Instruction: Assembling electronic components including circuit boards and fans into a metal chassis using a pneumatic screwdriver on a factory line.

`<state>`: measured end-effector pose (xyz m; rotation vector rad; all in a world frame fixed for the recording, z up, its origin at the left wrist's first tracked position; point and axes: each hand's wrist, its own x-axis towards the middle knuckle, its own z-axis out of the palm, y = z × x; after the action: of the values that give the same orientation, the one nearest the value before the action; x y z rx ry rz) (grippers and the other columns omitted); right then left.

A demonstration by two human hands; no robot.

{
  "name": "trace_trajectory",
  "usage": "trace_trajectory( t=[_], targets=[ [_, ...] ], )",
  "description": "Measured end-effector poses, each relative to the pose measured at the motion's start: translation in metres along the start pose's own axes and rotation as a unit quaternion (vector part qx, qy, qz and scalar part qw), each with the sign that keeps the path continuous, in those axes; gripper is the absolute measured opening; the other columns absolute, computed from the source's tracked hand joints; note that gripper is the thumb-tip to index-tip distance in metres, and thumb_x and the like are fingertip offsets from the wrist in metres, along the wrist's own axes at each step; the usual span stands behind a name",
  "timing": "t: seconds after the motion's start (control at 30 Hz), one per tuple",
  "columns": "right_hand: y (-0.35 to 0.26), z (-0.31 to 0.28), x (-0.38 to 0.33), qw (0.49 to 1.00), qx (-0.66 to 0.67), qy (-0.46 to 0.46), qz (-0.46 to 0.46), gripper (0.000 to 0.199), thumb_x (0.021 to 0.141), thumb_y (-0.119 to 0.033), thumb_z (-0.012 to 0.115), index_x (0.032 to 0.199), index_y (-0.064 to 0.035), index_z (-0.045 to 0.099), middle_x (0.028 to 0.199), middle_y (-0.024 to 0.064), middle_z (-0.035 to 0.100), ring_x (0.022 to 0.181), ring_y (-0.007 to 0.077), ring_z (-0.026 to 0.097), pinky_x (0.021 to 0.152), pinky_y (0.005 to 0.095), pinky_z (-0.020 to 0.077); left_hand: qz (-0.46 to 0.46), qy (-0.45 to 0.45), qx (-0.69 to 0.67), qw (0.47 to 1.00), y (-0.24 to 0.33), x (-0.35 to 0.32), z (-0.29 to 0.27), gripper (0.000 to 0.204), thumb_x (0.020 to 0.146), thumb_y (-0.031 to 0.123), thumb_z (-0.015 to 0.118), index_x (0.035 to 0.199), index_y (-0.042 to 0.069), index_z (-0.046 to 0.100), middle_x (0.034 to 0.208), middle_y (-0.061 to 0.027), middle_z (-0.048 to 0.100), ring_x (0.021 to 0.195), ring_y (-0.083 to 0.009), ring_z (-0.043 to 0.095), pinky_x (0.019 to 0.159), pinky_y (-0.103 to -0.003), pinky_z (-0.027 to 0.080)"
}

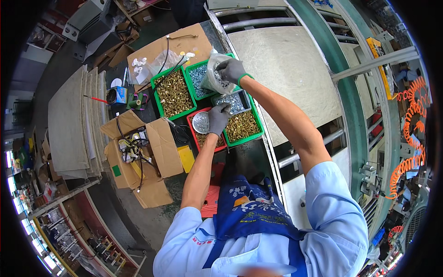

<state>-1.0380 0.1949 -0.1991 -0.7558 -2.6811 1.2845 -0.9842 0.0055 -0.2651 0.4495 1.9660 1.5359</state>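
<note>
My right hand (232, 72), in a grey glove, has its fingers closed at the mouth of a clear plastic bag (213, 79) with small metal parts inside. The bag stands over a green bin (195, 75) of silvery screws. Lower down, my gloved left hand (218, 119) has its fingers curled together at the edge of a small grey tray (237, 102) of silvery parts; what they hold, if anything, is hidden. Beside that hand, a round white dish (200, 123) of tiny parts rests in a red bin (221, 144).
Green bins of brassy fasteners (174, 95) and more brassy pieces (242, 125) flank the hands. An open cardboard box (161, 147) with wired parts stands at the left. A conveyor with a pale board (286, 76) runs along the right. Orange coiled hoses (408, 161) hang farther right.
</note>
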Motion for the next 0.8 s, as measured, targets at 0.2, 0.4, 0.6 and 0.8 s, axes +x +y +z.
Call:
trace_trajectory(
  t=[0.2, 0.4, 0.6, 0.8],
  targets=[
    [0.009, -0.012, -0.015, 0.989, 0.135, 0.012, 0.062, 0.024, 0.069, -0.016, 0.069, 0.091, -0.0119, 0.076, 0.079, 0.0104, 0.072, 0.066, 0.0206, 0.069, 0.069, 0.0318, 0.0565, -0.047, -0.014, -0.050, 0.998, 0.000, -0.003, 0.003, 0.020, 0.089, 0.013, 0.065, 0.102, -0.002, 0.069, 0.078, -0.0071, 0.068, 0.061, -0.0107, 0.063, 0.059, -0.027, 0.052],
    [0.005, -0.021, -0.029, 0.967, 0.233, 0.030, 0.098, 0.024, 0.071, -0.003, 0.068, 0.094, -0.0055, 0.075, 0.081, 0.0097, 0.072, 0.067, 0.0169, 0.069, 0.065, 0.0297, 0.0574, -0.062, -0.029, -0.052, 0.996, -0.003, -0.006, 0.007, 0.019, 0.091, 0.011, 0.062, 0.106, 0.000, 0.067, 0.080, -0.0021, 0.066, 0.061, -0.0099, 0.063, 0.053, -0.022, 0.045],
    [-0.006, -0.022, -0.036, 0.963, 0.246, 0.052, 0.092, 0.022, 0.073, -0.005, 0.068, 0.094, -0.0057, 0.075, 0.080, 0.0096, 0.072, 0.064, 0.0165, 0.068, 0.063, 0.0288, 0.0561, -0.071, -0.040, -0.092, 0.992, -0.006, -0.010, 0.006, 0.017, 0.091, 0.011, 0.062, 0.105, 0.001, 0.066, 0.077, -0.0018, 0.065, 0.063, -0.0099, 0.062, 0.053, -0.022, 0.044],
    [-0.015, -0.021, -0.039, 0.964, 0.219, 0.110, 0.105, 0.016, 0.074, -0.006, 0.070, 0.090, -0.0024, 0.074, 0.078, 0.0090, 0.071, 0.063, 0.0159, 0.066, 0.063, 0.0286, 0.0553, -0.071, -0.017, -0.103, 0.992, -0.010, -0.013, 0.006, 0.017, 0.090, 0.012, 0.064, 0.101, 0.000, 0.068, 0.077, -0.0028, 0.066, 0.060, -0.0101, 0.062, 0.053, -0.022, 0.045]
  ],
)
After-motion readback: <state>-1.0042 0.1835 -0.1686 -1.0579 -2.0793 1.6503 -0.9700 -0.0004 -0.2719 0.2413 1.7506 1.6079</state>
